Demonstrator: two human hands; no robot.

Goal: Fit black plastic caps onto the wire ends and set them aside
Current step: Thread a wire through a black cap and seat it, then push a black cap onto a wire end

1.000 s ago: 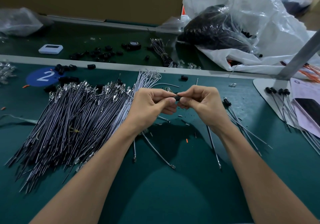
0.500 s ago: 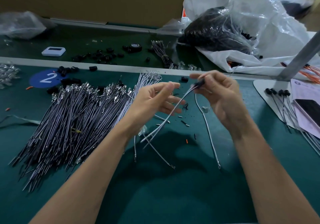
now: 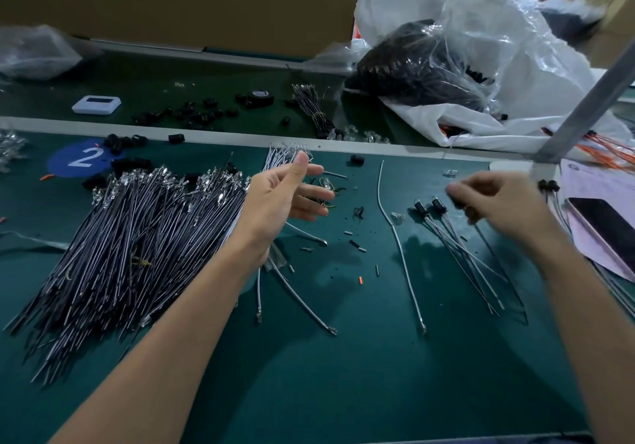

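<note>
A big pile of bare grey wires (image 3: 137, 237) with metal terminals lies on the green mat (image 3: 343, 375) at the left. My left hand (image 3: 285, 199) hovers over the pile's right edge, palm turned right, fingers relaxed and holding nothing. My right hand (image 3: 498, 203) is blurred at the right, fingers curled, pinching the capped wire (image 3: 460, 204) by its black cap. Its lead trails down toward me. It hangs just above a few capped wires (image 3: 434, 207) lying fanned on the mat. Loose black caps (image 3: 127, 165) sit behind the pile.
Single grey wires (image 3: 398, 244) and small scraps lie mid-mat. A phone (image 3: 611, 234) on paper, more capped wires (image 3: 548, 186) and a slanted metal post (image 3: 584, 89) crowd the right. Behind the rail are a plastic bag of black caps (image 3: 412, 65), a tape roll (image 3: 260, 97) and a white device (image 3: 96, 104).
My hands came apart. The right hand carried the capped wire right and down to the fanned group on the mat. The left hand let go and opened.
</note>
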